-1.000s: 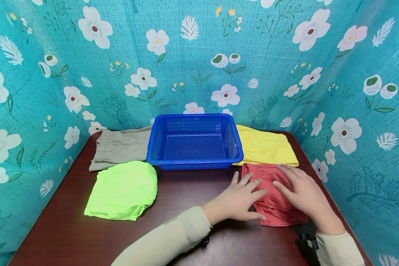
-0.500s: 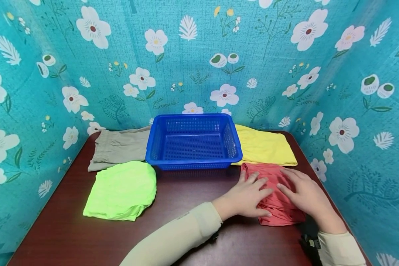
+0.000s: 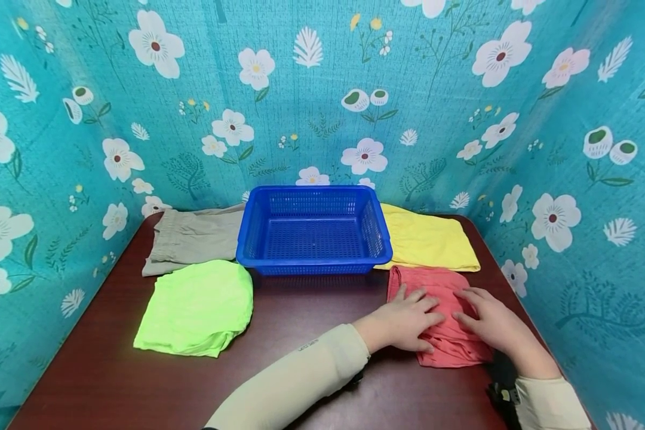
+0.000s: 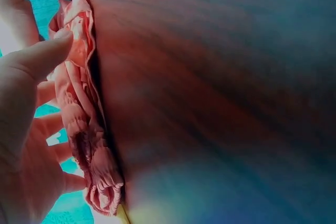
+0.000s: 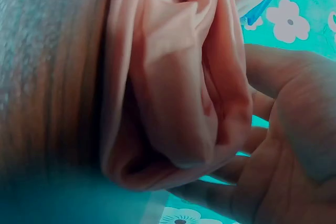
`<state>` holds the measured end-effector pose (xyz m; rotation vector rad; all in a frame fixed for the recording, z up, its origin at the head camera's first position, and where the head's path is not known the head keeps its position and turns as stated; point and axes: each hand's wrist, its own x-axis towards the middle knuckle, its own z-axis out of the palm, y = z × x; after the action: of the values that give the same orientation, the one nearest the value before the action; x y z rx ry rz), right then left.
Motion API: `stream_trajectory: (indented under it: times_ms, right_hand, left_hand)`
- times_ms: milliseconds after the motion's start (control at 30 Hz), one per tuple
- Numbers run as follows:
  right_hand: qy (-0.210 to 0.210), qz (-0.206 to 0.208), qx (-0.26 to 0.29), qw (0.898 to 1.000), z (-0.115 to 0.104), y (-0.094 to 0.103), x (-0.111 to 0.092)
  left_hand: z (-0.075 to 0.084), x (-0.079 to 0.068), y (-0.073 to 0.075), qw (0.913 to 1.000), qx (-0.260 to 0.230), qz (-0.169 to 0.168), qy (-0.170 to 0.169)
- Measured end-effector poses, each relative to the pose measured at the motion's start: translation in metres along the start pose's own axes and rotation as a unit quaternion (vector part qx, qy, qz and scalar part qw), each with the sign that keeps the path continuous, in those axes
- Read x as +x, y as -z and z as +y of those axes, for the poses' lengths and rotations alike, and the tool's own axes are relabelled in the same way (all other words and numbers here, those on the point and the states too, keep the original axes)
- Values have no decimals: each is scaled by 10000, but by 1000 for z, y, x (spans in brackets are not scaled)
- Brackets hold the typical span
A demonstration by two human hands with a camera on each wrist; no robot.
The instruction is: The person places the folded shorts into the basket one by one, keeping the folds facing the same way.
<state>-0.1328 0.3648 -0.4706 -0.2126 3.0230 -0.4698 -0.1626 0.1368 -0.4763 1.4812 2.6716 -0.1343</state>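
Note:
A red garment (image 3: 430, 278), folded into a flat layered bundle, lies near the table's right side. My left hand (image 3: 405, 322) rests on its left part with the fingers spread and fairly straight. On its right part lies my right hand (image 3: 497, 322), fingers extended and loosely bent, pinching nothing that I can see. In the left wrist view, the thumb (image 4: 44, 56) touches the bundle's near edge, where gathered cloth (image 4: 102, 166) shows. Rolled inner folds (image 5: 176, 77) of the cloth fill the right wrist view, with the palm (image 5: 294, 145) beside them.
A blue perforated basket (image 3: 314, 263) stands at the table's back middle. Folded yellow cloth (image 3: 435, 242) lies to its right, a grey garment with an elastic waistband (image 3: 199, 236) to its left. Neon-green cloth (image 3: 199, 310) lies front left. A floral curtain (image 3: 312, 89) surrounds the table (image 3: 322, 304).
My left hand has slid right, farther onto the red garment. My right hand has shifted slightly toward the near side. The bundle and the other things stay nearly where they were.

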Motion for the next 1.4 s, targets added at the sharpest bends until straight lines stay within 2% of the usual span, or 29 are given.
stream_trajectory:
  times_ms: [133,300,467,967,1400]
  right_hand:
    - [74,45,-172,9998,0,-4,1]
    - [403,250,-261,9985,-3,-3,5]
    - [584,-23,-228,9980,-5,-5,9]
    - [537,-268,-359,9976,-11,-6,15]
    - [704,-131,-494,9962,-22,-9,13]
  left_hand:
    - [1,2,-3,9999,-26,-140,-25]
    - [1,5,-2,9996,-47,-260,23]
    - [2,6,3,9988,-142,-451,129]
    - [-8,8,4,9974,-378,-607,131]
    - [-6,-1,5,9963,-395,-725,218]
